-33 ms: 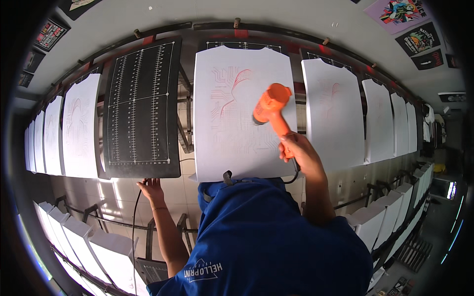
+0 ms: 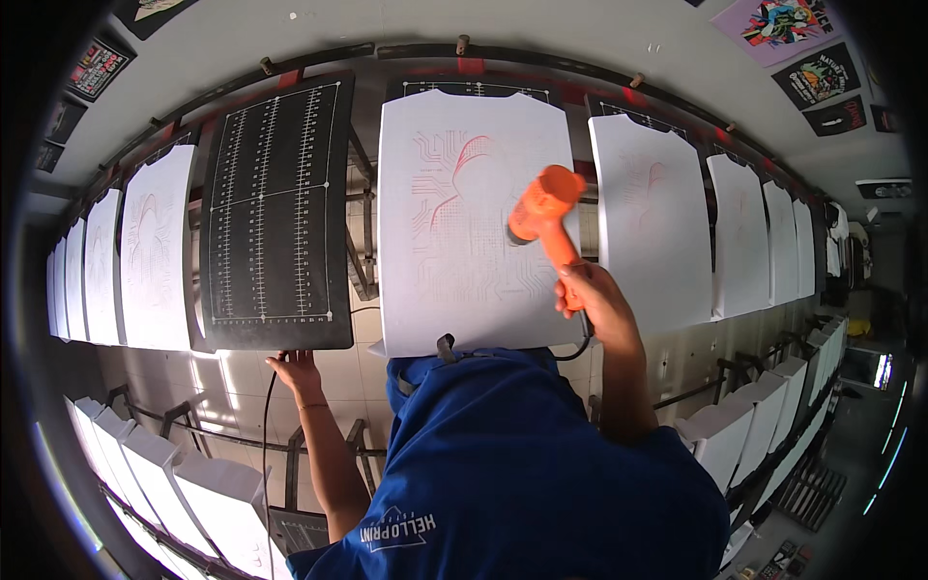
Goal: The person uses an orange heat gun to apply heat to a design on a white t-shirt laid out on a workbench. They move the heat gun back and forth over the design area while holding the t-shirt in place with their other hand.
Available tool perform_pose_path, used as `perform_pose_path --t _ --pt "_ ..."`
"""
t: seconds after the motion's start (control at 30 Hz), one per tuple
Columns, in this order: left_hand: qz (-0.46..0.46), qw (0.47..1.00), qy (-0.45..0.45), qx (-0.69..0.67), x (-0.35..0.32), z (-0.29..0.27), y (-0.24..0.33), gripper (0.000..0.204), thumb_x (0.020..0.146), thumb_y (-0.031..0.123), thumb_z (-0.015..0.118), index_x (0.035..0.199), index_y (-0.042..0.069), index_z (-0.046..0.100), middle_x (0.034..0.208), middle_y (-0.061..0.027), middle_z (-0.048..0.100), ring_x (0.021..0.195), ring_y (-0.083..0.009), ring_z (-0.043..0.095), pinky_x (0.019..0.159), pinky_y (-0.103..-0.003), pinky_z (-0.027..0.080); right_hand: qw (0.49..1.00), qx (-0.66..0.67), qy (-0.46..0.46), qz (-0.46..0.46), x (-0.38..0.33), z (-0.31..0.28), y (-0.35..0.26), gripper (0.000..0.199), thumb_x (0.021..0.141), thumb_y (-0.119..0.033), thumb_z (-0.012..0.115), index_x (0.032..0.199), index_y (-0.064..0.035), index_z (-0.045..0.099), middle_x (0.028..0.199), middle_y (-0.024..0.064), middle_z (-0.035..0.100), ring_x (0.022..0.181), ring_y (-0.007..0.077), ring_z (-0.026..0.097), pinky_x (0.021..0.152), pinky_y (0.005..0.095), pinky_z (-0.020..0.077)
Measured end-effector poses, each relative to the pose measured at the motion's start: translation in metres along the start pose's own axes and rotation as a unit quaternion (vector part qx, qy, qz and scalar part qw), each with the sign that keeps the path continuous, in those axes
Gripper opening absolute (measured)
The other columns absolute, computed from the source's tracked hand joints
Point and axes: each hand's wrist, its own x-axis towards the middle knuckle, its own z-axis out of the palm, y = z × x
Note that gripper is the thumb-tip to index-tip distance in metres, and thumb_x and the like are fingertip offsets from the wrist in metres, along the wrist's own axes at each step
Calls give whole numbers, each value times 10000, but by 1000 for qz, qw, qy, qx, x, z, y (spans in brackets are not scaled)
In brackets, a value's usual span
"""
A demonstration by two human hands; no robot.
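My right hand [image 2: 592, 298] is closed round the handle of an orange heat gun [image 2: 549, 208]. The heat gun is above the right part of a white T-shirt [image 2: 474, 319], its dark nozzle tilted down and to the left. On the shirt is a thin red and grey line print [image 2: 469, 155]. To the left, my left hand [image 2: 296, 372] meets the front edge of a black board [image 2: 232, 280] marked with white rulers. Its thumb is spread out sideways, and its fingertips are partly hidden at the edge. A dark cord [image 2: 267, 435] passes close to the thumb.
More white shirts on boards stand on both sides, such as one at the left [image 2: 159, 251] and one at the right [image 2: 652, 232]. A metal rail [image 2: 541, 58] runs behind them. Another row of shirts [image 2: 217, 493] lies behind me. Prints [image 2: 817, 77] hang on the wall.
The heat gun and my right hand have shifted slightly to the right over the shirt. My left hand stays at the black board's edge.
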Motion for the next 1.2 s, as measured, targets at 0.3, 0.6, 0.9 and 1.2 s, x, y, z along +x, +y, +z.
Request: perform_pose_path --t 0.3,0.6,0.9,1.2 --pt "74 996 -31 46 -36 66 -22 750 946 594 40 1462 91 247 1515 -129 233 1374 -339 257 1145 -489 231 997 38 71 -1 -13 -23 11 290 922 -301 564 927 -13 528 738 34 550 617 123 564 518 253 436" --pt "94 992 32 75 -41 82 -26 778 944 596 37 1463 46 219 1506 -147 252 1367 -348 273 1149 -499 209 992 11 -124 27 12 47 10 293 908 -296 592 937 -10 531 741 38 572 611 120 568 509 253 440" --pt "106 990 72 65 -49 81 -28 806 944 606 97 1417 -13 303 1454 -180 339 1307 -360 366 1124 -491 288 1000 18 12 6 -21 -18 19 308 908 -317 577 917 -13 534 719 29 550 607 114 557 519 251 434" --pt "82 985 121 87 -64 96 -26 814 944 608 149 1367 -48 380 1389 -192 429 1237 -360 449 1097 -468 356 998 43 52 -3 -35 -33 28 288 912 -311 584 924 -28 530 732 29 552 618 125 567 514 252 437"
